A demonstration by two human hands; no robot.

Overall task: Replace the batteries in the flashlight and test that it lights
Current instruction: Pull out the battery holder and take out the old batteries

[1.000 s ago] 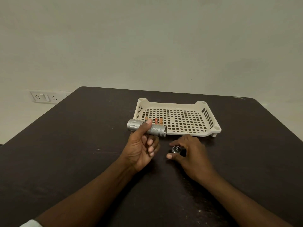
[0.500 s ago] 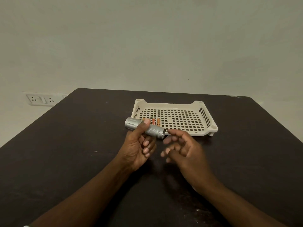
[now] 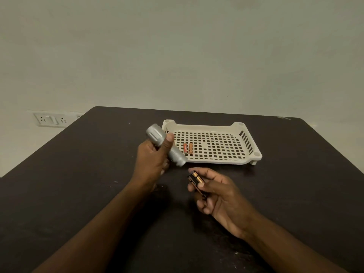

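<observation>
My left hand point(image 3: 152, 160) grips a silver flashlight point(image 3: 173, 152) around its middle, tilted with the head up-left and the open tail end pointing down-right. Just below that open end, my right hand point(image 3: 218, 194) holds a black battery holder point(image 3: 196, 181) with copper-and-black batteries in it, pinched between thumb and fingers. Two small orange-red batteries point(image 3: 188, 148) lie side by side in the left part of a cream perforated tray point(image 3: 254, 154). The tail cap is not visible.
The dark table point(image 3: 78, 174) runs back to a plain wall. A white socket panel point(image 3: 51, 120) sits on the wall at the far left. The tray stands behind both hands, near the table's middle.
My left hand tilted the flashlight so its open end points down. My right hand left the tail cap, came under that end, and now holds the battery holder.
</observation>
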